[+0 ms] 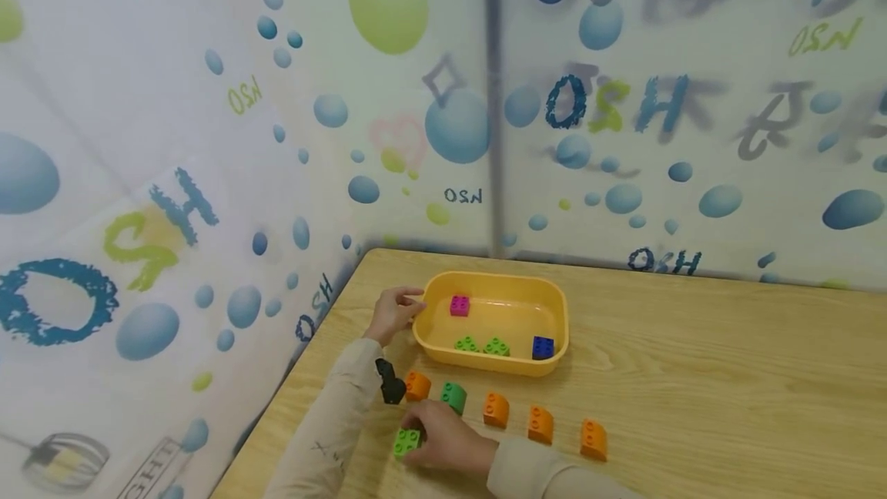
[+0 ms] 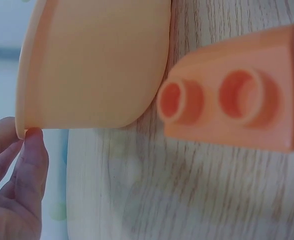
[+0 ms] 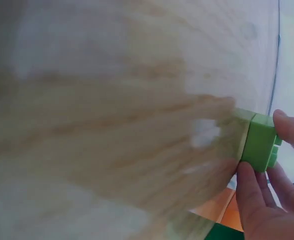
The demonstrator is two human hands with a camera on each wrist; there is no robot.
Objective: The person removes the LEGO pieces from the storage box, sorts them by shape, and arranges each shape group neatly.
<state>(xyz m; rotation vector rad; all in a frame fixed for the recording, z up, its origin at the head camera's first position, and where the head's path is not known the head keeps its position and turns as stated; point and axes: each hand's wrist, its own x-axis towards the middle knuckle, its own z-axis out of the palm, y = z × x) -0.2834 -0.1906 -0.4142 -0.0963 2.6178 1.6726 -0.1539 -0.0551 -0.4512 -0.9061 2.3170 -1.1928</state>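
My left hand (image 1: 391, 316) is at the left end of a yellow plastic tray (image 1: 478, 361); in the left wrist view its thumb and fingers pinch the tray's rim (image 2: 21, 100). My right hand (image 1: 449, 437) holds a light green toy building brick (image 1: 406, 443) by its sides, studs up, at the table's near side. The right wrist view shows that brick (image 3: 259, 142) between thumb and fingers, against the wood. Inside the tray lie a pink brick (image 1: 460, 306), two light green bricks (image 1: 496, 347) and a blue brick (image 1: 543, 347).
Between tray and right hand runs a row of curved-top bricks: several orange ones (image 1: 540, 424) and a dark green one (image 1: 453, 397). The wooden table (image 1: 693, 376) meets patterned walls (image 1: 665, 175) at the back and left. A black strap device (image 1: 390, 383) sits by my left wrist.
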